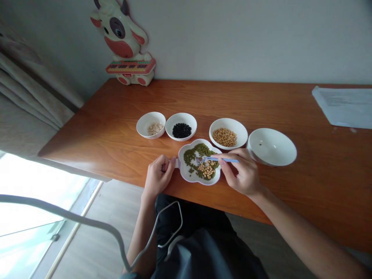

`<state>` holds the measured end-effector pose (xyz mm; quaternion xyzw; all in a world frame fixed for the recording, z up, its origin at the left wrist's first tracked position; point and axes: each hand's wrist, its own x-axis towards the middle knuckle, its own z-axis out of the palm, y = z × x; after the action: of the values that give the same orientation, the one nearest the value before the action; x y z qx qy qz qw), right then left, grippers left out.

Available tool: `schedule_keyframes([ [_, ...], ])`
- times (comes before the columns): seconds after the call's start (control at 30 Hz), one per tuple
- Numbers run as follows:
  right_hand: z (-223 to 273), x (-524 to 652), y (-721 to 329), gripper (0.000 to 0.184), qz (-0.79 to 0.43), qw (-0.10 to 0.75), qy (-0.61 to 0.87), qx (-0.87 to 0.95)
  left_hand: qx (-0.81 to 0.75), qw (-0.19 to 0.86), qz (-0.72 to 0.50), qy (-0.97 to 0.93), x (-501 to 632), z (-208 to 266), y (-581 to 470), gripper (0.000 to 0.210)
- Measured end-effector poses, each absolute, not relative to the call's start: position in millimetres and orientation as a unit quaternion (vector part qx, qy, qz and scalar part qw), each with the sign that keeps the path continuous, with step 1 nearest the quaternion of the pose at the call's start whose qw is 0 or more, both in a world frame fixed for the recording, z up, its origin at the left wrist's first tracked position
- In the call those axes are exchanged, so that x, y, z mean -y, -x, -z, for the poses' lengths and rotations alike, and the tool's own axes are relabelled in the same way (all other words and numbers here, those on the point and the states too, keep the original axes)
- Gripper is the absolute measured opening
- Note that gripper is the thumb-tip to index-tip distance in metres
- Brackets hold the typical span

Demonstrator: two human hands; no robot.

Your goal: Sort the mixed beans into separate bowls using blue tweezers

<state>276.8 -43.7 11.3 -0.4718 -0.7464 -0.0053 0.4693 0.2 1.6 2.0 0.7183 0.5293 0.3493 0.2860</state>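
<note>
My left hand (159,174) is closed on the short handle of a white, flower-shaped dish (190,177) with a lilac rim, near the table's front edge. Green mung beans (190,155) and pale yellow soybeans (207,170) lie mixed in this dish, the yellow ones mostly at its lower right. Between its thumb and fingers my right hand (242,172) grips a slim lavender utensil (228,159). The utensil's tip reaches down among the beans near the dish's middle; its exact shape is too small to make out.
Behind the dish stand white bowls holding pale flat pieces (155,128), black beans (181,130) and soybeans (224,137). Another white bowl (273,149), right, contains a tiny dark speck. A cow toy with a keyboard (130,66) and papers (345,104) sit farther back. A cable (87,220) crosses lower left.
</note>
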Motion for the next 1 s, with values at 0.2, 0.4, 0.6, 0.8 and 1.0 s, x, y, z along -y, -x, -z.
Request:
schedule_keyframes([
  [0.2, -18, 42, -302, 0.04, 0.158, 0.538, 0.495, 0.663, -0.531, 0.284, -0.347, -0.719, -2, -1, 0, 0.045],
  [0.4, -24, 38, -307, 0.033, 0.15, 0.507, 0.531, 0.662, -0.531, 0.28, -0.349, -0.719, -3, 1, 0, 0.045],
  [0.6, -21, 38, -297, 0.028, 0.037, 0.456, 0.441, 0.772, -0.531, 0.281, -0.348, -0.72, -2, 1, 1, 0.045],
  [0.8, -13, 37, -292, 0.021, 0.013, 0.419, 0.447, 0.79, -0.53, 0.281, -0.351, -0.719, -1, 1, 2, 0.045],
  [1.0, -12, 38, -291, 0.021, 0.006, 0.414, 0.447, 0.793, -0.531, 0.28, -0.351, -0.719, -3, 0, 1, 0.045],
])
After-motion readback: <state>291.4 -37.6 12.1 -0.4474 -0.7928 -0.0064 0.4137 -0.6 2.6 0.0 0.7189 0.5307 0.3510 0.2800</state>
